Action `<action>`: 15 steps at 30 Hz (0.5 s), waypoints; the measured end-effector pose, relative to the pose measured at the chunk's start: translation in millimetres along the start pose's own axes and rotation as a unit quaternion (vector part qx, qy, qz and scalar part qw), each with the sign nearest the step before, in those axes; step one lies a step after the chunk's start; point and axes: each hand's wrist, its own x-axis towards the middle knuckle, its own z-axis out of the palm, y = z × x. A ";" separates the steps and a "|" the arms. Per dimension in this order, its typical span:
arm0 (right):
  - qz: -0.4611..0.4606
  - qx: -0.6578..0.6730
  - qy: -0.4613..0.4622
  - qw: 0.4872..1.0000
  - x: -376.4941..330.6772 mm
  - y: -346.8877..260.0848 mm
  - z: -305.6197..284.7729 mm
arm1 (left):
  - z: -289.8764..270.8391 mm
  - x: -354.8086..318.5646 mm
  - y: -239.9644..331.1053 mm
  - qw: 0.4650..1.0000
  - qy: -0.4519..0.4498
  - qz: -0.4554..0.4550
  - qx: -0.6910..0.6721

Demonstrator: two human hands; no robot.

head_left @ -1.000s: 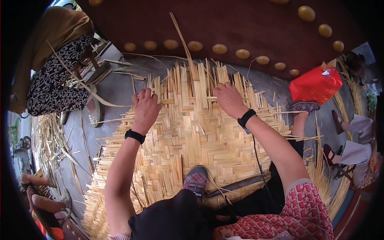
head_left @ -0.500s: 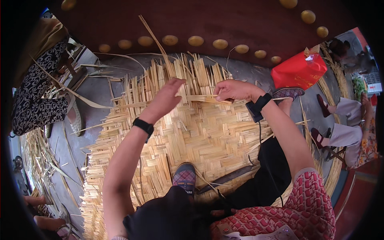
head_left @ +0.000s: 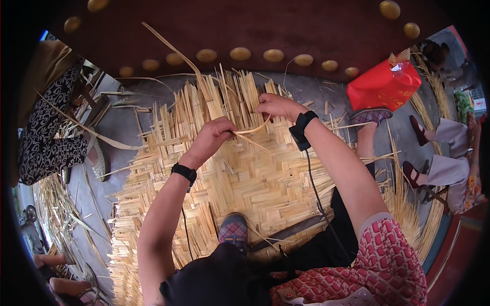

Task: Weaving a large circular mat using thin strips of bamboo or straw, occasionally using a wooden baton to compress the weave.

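Note:
A broad woven mat [head_left: 260, 173] of pale, flat straw or reed strips lies under me, with loose strip ends fringing its far edge. My left hand [head_left: 212, 136] is closed above the mat's upper middle, pinching a strip [head_left: 255, 130]. That strip bows up from my left fingers to my right hand [head_left: 279, 106], whose fingers are closed on its other end near the fringe. Below the bend, another strip end sticks out toward the right from my left fingers. Farther out, a long strip [head_left: 171, 45] stands up from the fringe at an angle.
My shoe [head_left: 234, 229] rests on the mat, close to a long dark flat tool [head_left: 293, 232]. A red bag [head_left: 384, 85] stands at the far right before a dark red studded door [head_left: 229, 23]. Loose straw [head_left: 53, 209] and seated people are on both sides.
My left hand has closed on the strip. My right hand has moved left and away from me, bending the strip upward; before, it lay nearly straight.

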 end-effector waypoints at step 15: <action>-0.093 -0.015 0.268 0.959 19.0 -3.5 40.3 | 29.0 14.6 38.7 0.939 0.118 0.128 0.295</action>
